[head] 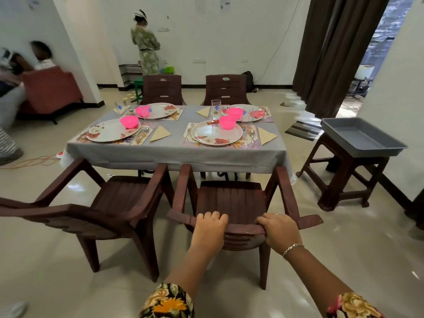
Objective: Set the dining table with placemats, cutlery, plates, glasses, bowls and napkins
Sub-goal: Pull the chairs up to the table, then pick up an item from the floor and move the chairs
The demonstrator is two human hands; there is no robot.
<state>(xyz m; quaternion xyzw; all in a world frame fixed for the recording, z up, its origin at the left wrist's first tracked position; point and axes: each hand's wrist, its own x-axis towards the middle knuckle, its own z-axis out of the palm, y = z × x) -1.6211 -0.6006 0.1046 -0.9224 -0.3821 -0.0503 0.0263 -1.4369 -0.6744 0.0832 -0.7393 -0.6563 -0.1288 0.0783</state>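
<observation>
- my left hand [210, 223] grips the top rail of the near chair [229, 200], fingers curled over it.
- my right hand [280, 228] grips the same rail, fingers wrapped round it.
- the chair faces the table [174, 154], just short of its edge.
- beyond it lie a placemat [186, 141], a plate [206, 134] with a pink bowl [227, 122] on it, a spoon [252, 134] and a napkin [266, 136].
- a glass [216, 109] stands behind that plate.
- a grey tray [358, 138] sits on a stool [344, 175].

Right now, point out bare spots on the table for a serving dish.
Bare tablecloth runs down the middle, between the left near napkin and the right near placemat. The far right corner is crowded with glasses and pink bowls.
</observation>
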